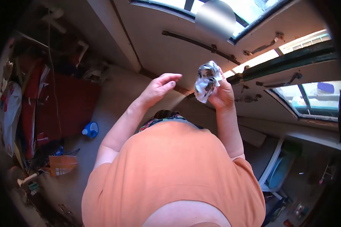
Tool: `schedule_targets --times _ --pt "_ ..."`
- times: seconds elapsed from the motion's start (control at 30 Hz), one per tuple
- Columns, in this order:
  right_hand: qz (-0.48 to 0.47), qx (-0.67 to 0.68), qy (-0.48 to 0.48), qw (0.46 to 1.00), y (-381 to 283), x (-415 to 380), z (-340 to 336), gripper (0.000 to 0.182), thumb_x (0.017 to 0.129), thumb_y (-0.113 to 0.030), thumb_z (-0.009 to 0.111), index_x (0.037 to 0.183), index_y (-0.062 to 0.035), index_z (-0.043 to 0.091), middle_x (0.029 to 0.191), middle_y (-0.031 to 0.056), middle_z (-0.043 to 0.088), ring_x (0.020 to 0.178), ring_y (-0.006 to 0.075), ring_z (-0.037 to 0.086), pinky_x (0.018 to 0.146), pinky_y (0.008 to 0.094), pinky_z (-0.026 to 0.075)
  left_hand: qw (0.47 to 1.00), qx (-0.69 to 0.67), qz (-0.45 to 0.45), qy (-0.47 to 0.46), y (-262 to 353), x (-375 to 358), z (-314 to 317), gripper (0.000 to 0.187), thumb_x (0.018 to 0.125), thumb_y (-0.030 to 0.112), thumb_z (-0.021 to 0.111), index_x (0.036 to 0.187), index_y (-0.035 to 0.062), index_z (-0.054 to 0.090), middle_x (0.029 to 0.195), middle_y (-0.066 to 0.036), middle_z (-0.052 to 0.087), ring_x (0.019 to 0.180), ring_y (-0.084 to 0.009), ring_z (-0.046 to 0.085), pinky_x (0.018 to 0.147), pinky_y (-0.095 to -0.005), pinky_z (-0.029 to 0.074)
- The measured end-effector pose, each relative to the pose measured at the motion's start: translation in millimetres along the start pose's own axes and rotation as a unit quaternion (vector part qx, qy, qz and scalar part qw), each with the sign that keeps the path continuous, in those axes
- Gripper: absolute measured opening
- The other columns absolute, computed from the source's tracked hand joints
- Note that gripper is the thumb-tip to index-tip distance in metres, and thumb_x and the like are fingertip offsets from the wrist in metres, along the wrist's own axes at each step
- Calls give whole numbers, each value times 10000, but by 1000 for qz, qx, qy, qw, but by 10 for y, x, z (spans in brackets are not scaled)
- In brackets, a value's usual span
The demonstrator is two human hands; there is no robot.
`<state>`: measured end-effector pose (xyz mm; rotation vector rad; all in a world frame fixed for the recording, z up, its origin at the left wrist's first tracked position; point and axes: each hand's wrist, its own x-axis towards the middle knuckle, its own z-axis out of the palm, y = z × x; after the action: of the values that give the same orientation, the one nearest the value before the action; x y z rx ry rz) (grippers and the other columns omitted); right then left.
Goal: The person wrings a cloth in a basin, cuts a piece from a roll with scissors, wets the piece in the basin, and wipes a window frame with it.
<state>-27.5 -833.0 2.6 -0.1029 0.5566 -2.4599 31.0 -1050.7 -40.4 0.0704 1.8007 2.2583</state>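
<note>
In the head view my right hand (223,94) is raised before the double door and grips a crumpled white paper towel (205,85) with dark dirty smears. My fingers wrap behind it, so part of them is hidden. To the left, my left hand (159,90) hovers in the air with its fingers extended and nothing in it. A gap separates it from the towel.
A door with a window pane (250,11) and a metal handle (263,46) stands ahead. Another pane (310,99) is at the right. On the left floor are a blue bottle (91,129), a red panel (72,106) and an orange box (62,165).
</note>
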Motion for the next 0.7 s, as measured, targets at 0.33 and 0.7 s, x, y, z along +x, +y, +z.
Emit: schedule_targets --times 0.33,0.7 --pt "-26 11 -21 999 -128 317 -356 280 796 -21 588 1035 -127 487 1029 70 575 1002 201 562 854 376 487 974 -201 -90 -51 177 566 403 356 764 155 686 1067 36 543 927 -60 609 840 -136 594 751 -275 500" --pt "-115 -267 24 957 -299 359 -538 157 805 73 532 906 -30 594 948 92 622 889 162 597 820 304 488 984 -180 -8 -2 538 756 27 435 689 -100 523 1107 18 530 1025 -88 580 959 -163 576 841 -287 486"
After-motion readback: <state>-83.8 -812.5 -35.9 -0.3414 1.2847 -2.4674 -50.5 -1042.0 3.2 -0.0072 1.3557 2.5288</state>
